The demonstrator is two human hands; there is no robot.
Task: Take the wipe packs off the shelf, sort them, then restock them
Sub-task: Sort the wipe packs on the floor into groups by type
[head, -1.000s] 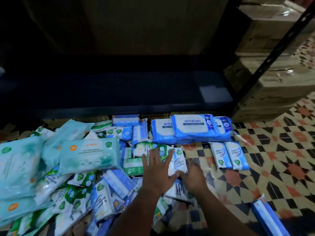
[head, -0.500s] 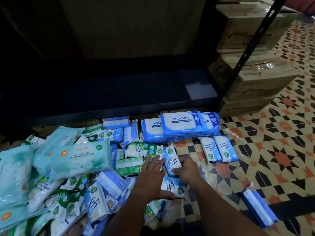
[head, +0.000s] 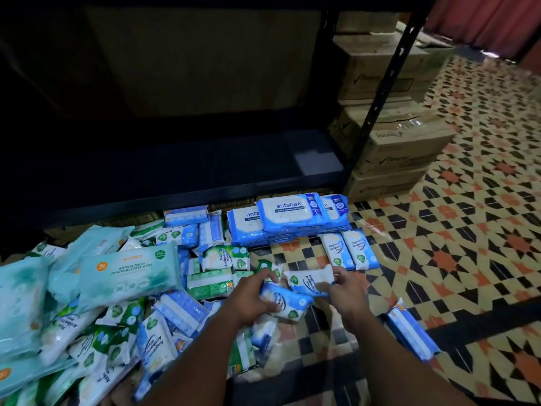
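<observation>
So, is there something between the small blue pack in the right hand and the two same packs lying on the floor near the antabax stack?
Nothing visible. The right hand holds a small blue pack; between it and the two matching packs lies only bare patterned floor.

I read "antabax" on the top blue pack (head: 292,212) beyond my fingers, and "guardian ANTIBACTERIAL FRAGRANCE FREE WIPES" on the teal pack (head: 128,273) left of them.

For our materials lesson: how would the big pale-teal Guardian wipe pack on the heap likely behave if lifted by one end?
The large pale-teal Guardian wipe pack would probably sag: its film looks soft and wrinkled. Its glossy surface may slip. Lying flat, it should not roll.
</observation>
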